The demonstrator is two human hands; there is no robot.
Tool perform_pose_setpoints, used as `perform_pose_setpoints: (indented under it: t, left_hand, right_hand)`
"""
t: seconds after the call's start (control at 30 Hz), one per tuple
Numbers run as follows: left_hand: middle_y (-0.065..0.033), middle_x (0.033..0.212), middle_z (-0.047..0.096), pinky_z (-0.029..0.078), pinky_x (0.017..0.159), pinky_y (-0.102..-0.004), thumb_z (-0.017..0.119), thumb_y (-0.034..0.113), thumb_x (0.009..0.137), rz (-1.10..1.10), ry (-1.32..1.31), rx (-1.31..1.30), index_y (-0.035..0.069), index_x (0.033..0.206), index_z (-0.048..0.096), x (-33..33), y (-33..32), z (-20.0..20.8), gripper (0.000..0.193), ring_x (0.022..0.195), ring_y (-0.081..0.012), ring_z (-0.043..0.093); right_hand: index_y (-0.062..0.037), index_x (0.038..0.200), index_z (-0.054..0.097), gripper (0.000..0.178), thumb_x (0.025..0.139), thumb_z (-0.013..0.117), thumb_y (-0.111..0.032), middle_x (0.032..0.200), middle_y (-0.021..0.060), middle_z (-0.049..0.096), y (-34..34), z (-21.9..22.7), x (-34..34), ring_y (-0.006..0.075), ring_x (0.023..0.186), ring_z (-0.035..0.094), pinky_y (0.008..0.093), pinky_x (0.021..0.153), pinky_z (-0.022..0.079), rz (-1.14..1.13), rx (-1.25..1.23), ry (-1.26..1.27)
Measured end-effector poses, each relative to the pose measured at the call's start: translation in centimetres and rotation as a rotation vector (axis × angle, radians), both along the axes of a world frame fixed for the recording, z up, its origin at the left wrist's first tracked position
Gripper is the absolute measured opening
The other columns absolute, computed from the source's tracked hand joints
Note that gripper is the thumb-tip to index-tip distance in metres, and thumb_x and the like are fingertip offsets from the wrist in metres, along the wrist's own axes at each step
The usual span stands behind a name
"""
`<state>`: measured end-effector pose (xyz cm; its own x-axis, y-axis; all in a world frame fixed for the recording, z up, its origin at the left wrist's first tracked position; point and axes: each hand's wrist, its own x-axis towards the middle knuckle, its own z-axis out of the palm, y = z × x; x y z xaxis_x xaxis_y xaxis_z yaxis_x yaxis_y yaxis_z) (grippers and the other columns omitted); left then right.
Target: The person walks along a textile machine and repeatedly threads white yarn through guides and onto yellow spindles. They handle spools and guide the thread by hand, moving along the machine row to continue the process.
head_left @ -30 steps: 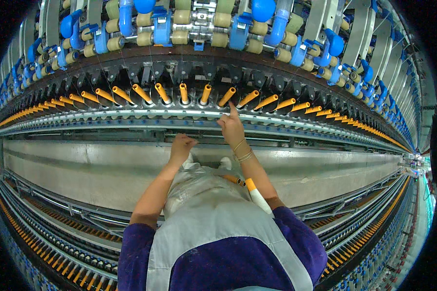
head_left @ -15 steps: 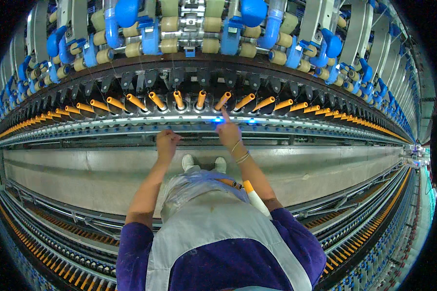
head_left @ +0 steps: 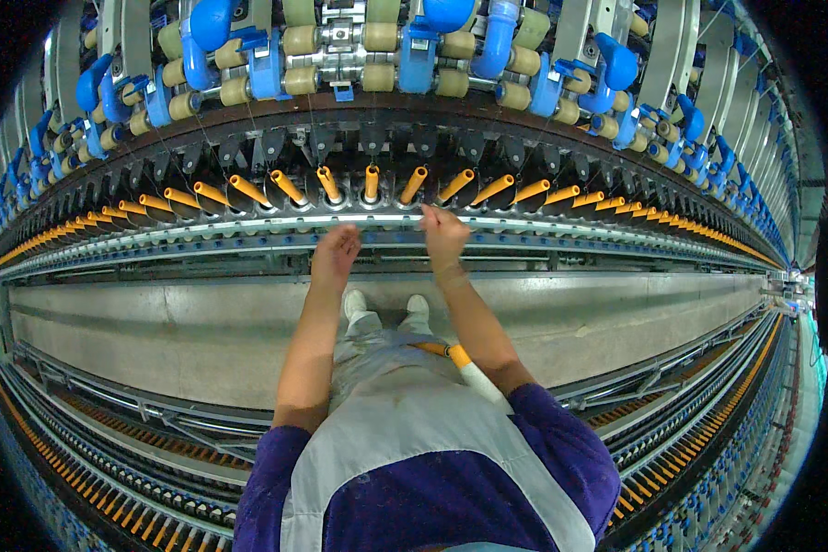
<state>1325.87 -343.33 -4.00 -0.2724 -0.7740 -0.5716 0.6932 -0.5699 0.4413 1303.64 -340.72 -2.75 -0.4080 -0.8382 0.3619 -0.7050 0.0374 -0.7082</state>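
Observation:
In front of me is a spinning frame with a long row of orange bobbin tubes (head_left: 371, 185) standing on spindles. My right hand (head_left: 445, 236) is closed in a pinch just below the tubes, at the pale metal rail (head_left: 391, 219); what its fingertips hold, if anything, is too small to make out. To its left, at about the same rail, my left hand (head_left: 334, 256) has its fingers loosely bent and a little apart, slightly blurred, with nothing visible in them. A white-and-orange yarn bobbin (head_left: 477, 373) sticks out at the right side of my apron (head_left: 405, 419), beside an orange tube (head_left: 431, 348).
Above the tubes run drafting rollers (head_left: 380, 37) with blue fittings (head_left: 418, 64). The pale floor aisle (head_left: 193, 317) lies between this machine and a second row of orange tubes (head_left: 653, 465) behind me. My shoes (head_left: 417, 304) stand close to the machine.
My right hand has drawn its pointing finger back from an orange tube into a pinch. My left hand has moved up toward the rail and its fingers have loosened. The view has shifted slightly right.

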Motion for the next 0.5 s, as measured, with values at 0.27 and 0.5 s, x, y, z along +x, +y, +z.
perform_pose_setpoints:
  t: [0.27,0.5]
  left_hand:
    - [-0.0060,0.056,0.060,0.037,0.040,-0.0205,0.056,0.021,0.092,0.000,-0.745,-0.559,0.002,0.100,0.068,-12.0,-2.1,12.9,0.024,0.041,-0.0100,0.051]
    - [-0.0028,0.055,0.059,0.038,0.040,-0.0220,0.055,0.022,0.093,-0.078,-0.949,-0.625,0.002,0.100,0.070,-10.8,-1.1,9.6,0.025,0.041,-0.0073,0.051]
  right_hand:
    - [0.0024,0.099,0.067,0.016,0.091,0.057,-0.008,0.085,0.0123,0.070,4.2,6.0,-2.4,0.0151,0.072,0.068,0.0257,0.062,0.055,0.210,0.037,-0.322]
    - [0.0034,0.100,0.065,0.017,0.092,0.056,-0.008,0.085,0.0111,0.070,8.1,7.4,-3.0,0.0163,0.071,0.067,0.0273,0.064,0.054,0.168,0.029,-0.282]
